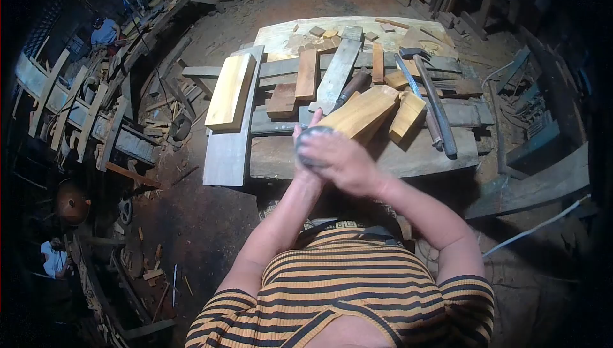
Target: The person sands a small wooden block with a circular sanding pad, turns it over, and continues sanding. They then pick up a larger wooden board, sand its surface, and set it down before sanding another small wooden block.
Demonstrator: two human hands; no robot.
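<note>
Head view: both hands meet above the near edge of a low workbench (421, 156). The right hand (348, 163) lies on top, fingers curled over a small grey round object (311, 136). Only the object's upper left rim shows, so what it is cannot be told. The left hand (301, 132) is mostly hidden beneath; its fingertips stick up beside the object's far side, pressed against it. Both hands are closed together on the object, which sits between the palms, held clear of the bench top.

Just beyond the hands lies a pale yellow block (361, 110), angled toward the right, with a smaller block (407, 115) touching its right side. A chisel (352, 86) with a dark wooden handle rests behind the blocks, on a grey plank (338, 67). To the right, a hammer (434, 99) lies with its head at the far end and its long handle running toward the near edge, beside a thinner tool (415, 92). At the left of the bench a yellow board (230, 91) rests on a long grey plank (231, 137). A brown block (281, 101) and a reddish slat (307, 75) lie between them and the chisel. Small offcuts (322, 32) are scattered at the far end.

Another person (105, 30) sits far off at upper left, and one more (54, 258) at lower left, among stacked timber.
</note>
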